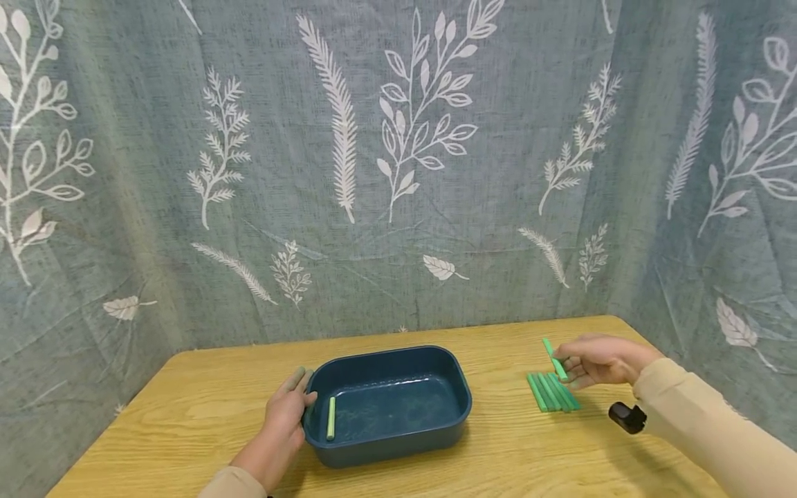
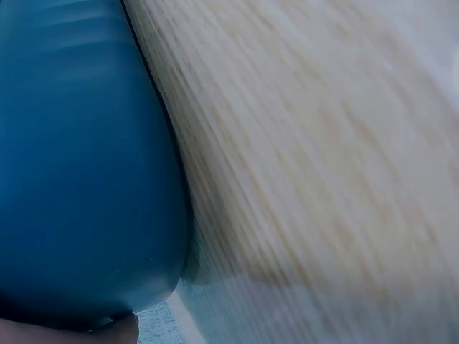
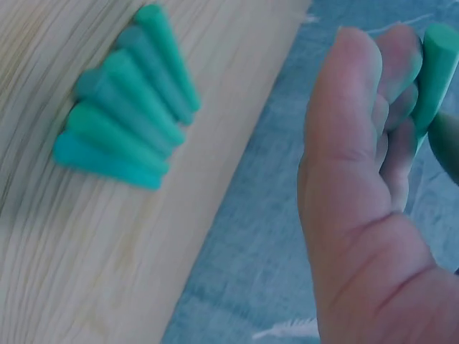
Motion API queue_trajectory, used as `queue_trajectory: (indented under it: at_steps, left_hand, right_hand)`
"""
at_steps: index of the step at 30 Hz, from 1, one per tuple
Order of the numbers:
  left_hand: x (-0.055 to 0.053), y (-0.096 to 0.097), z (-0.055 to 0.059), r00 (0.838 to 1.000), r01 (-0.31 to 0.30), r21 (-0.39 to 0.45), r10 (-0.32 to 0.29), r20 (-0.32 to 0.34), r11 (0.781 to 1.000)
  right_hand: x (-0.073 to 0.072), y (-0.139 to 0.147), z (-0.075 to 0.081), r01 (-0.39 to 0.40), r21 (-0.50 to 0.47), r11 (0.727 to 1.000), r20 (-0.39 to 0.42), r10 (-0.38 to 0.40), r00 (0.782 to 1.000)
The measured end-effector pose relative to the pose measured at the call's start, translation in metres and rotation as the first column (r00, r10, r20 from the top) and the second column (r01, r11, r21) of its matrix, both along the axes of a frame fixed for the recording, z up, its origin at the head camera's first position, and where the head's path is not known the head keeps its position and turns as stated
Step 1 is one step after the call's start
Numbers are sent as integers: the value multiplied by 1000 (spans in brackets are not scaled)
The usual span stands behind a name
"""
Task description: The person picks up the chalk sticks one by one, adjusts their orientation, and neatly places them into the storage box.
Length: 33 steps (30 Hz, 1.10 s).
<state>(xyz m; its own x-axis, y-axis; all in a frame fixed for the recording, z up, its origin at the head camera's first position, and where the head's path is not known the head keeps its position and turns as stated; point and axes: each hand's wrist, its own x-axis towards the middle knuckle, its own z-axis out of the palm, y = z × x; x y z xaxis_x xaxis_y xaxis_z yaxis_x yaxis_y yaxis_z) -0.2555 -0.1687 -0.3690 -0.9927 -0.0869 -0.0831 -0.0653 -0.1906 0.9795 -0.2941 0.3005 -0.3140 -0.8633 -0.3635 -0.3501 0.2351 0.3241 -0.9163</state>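
My right hand (image 1: 600,360) pinches a green round stick (image 1: 554,358) between thumb and fingers, raised above the table. The right wrist view shows the stick (image 3: 436,72) tilted at the fingertips. Just below this hand lies a row of several green and teal sticks (image 1: 551,392), side by side. On the left, my left hand (image 1: 286,415) rests against the outside of a dark blue basin (image 1: 389,453), fingers straight and thumb at the rim. Inside the basin, near its left wall, lies one light green stick (image 1: 331,418). The left wrist view shows the basin's outer wall (image 2: 86,165).
The wooden table (image 1: 498,456) carries the basin left of centre and the stick row at right. A grey-green curtain (image 1: 367,277) with white leaf prints hangs behind and along both sides. A small black device (image 1: 627,418) sits by the right wrist.
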Motion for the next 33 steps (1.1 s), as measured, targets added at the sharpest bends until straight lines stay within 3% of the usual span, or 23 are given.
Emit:
queue_trajectory:
  at_steps: [8, 13, 19, 33]
  left_hand:
    - [1, -8, 1, 999, -13, 11, 13, 30, 1000]
    - [0, -6, 3, 1000, -4, 1, 4, 5, 1000]
    - [-4, 3, 9, 1000, -3, 5, 3, -16, 1000]
    - [0, 3, 2, 1000, -18, 4, 18, 5, 1000]
  right_hand:
    - [0, -30, 3, 41, -87, 995, 3, -41, 999]
    - [-2, -43, 8, 54, -143, 988, -9, -56, 998]
    - [0, -51, 13, 51, -145, 988, -22, -54, 998]
    - [3, -81, 4, 98, -134, 986, -18, -101, 995]
